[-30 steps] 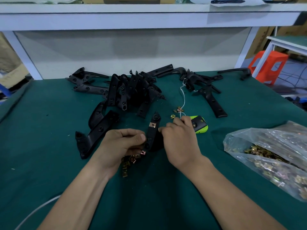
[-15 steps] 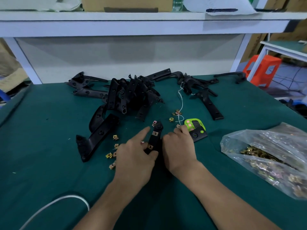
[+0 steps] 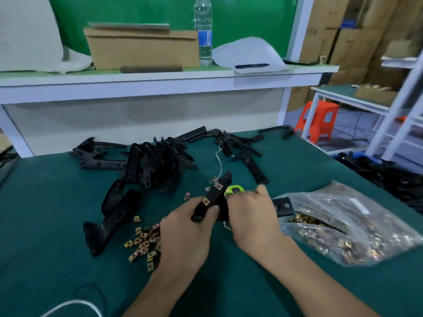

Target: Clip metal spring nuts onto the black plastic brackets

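The left hand (image 3: pixel 183 229) grips the near end of the black bracket (image 3: pixel 214 197), its long axis running far-right, while the right hand (image 3: pixel 249 211) rests beside it, grip hidden, and loose spring nuts (image 3: pixel 143 242) lie near-left on the table (image 3: pixel 45 213).

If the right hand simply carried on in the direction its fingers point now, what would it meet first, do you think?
Probably the green device: the right hand points away from the person and slightly left, and its fingers already lie right beside it. Whether they touch it cannot be told. Farther along lies a black bracket.
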